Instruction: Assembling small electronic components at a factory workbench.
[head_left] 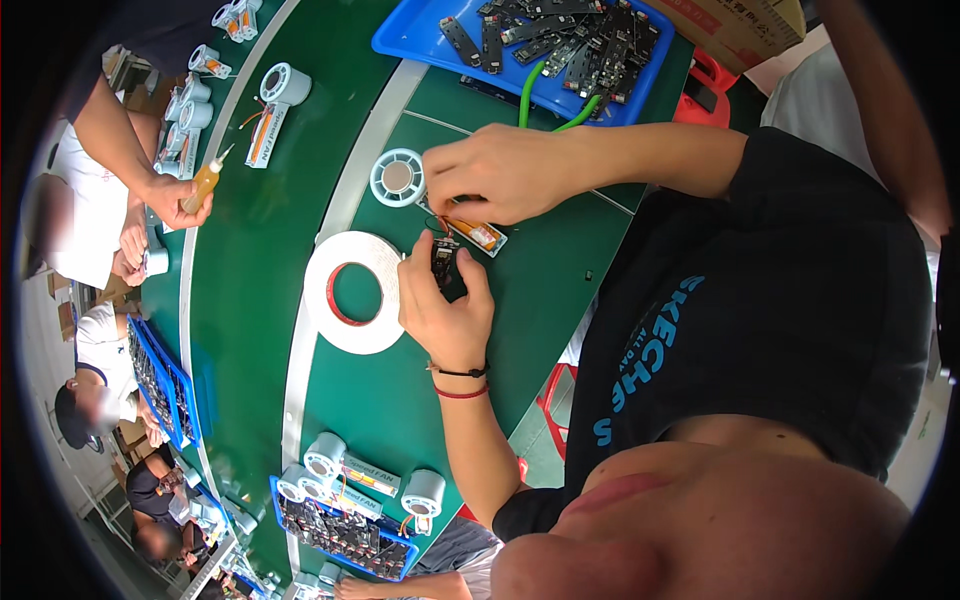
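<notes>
My left hand (447, 312) holds a small black circuit board (443, 262) between thumb and fingers over the green table. Just above it in the picture, my right hand (500, 178) is curled, its fingertips pinched at thin red and dark wires (446, 226) beside the board. Partly under the right hand lies an opened handheld fan: its round pale-blue head (397, 177) shows a metallic disc, and its handle (484, 237) exposes an orange battery cell. The fingertips hide the wires' far ends.
A large roll of white tape (318, 290) lies beside my left hand. A blue tray (400, 40) of black circuit boards and green cables (527, 95) are at the top. Another blue tray (408, 570) with fans stands below. Across the green belt (250, 260), a co-worker's hand (180, 200) holds an amber needle-tipped bottle.
</notes>
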